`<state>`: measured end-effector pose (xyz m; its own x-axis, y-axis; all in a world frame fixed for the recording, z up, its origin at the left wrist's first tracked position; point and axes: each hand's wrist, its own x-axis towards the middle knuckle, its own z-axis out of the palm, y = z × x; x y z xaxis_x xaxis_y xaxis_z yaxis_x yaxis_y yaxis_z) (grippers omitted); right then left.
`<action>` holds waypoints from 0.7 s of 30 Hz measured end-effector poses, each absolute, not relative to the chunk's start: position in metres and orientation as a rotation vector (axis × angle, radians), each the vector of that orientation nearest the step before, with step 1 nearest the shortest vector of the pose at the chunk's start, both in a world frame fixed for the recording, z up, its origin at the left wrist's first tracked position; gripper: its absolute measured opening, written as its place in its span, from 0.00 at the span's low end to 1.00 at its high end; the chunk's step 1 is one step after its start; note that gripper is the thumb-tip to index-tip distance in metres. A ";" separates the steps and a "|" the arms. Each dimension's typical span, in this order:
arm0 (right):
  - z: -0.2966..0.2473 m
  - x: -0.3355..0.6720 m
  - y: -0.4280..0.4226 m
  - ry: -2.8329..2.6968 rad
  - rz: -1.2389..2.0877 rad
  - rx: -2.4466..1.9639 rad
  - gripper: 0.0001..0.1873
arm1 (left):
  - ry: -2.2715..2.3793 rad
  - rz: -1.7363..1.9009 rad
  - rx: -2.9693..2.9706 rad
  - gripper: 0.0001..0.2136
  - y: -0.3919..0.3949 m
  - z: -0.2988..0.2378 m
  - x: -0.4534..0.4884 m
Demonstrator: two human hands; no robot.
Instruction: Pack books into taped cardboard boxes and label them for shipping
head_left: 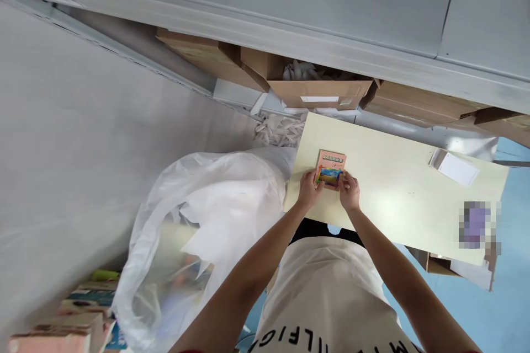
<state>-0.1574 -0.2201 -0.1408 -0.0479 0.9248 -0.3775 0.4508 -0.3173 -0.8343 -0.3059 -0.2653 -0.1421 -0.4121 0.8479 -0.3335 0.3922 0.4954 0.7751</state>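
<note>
A small pink book (331,160) with a colourful picture on its cover lies at the left part of the cream table (385,176). My left hand (310,188) grips its lower left edge, thumb over the cover. At the lower right edge, my right hand (350,190) closes its fingers on the same book. Whether the book rests flat on the table or is slightly raised, I cannot tell.
On the table's right side are a white box (457,168) and a blurred purple item (475,224). A large plastic bag (141,242) stands at left, near stacked books (62,328). Cardboard boxes (323,91) and paper scraps (279,129) lie beyond the table.
</note>
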 end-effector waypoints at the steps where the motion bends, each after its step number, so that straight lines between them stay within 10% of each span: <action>1: -0.140 -0.159 -0.221 -1.480 1.334 -1.771 0.25 | 2.001 0.791 1.015 0.23 -0.266 -0.142 -0.306; 21: -0.162 -0.227 -0.140 -1.806 1.227 -1.710 0.23 | 2.030 0.874 1.023 0.28 -0.187 -0.166 -0.376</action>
